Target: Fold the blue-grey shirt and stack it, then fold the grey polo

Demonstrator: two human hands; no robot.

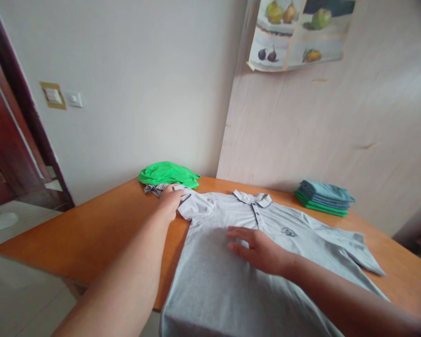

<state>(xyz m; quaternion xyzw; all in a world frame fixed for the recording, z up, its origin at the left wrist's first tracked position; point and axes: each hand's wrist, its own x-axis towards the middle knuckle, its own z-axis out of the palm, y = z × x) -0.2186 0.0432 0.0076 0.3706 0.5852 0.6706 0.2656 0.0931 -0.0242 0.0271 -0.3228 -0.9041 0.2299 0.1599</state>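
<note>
A light grey polo shirt [224,271] lies spread front side up, its collar toward the wall and its lower part reaching past the bottom of the view. It has a dark buttoned placket and a small dark emblem on the chest. At the sleeve on the left, my left hand [170,199] is closed on the cuff, with the fingertips partly hidden. Over the chest, my right hand [256,245] has its fingers stretched out and holds nothing; whether it touches the cloth I cannot tell. Just beyond my left hand lie a striped cloth [153,189] and a crumpled bright green garment [166,173].
The orange-brown wooden table [101,224] stands against the wall. A stack of folded blue-grey and green clothes [324,196] sits at the back right. Fruit pictures [301,35] hang above, and light switches [73,99] are on the left wall.
</note>
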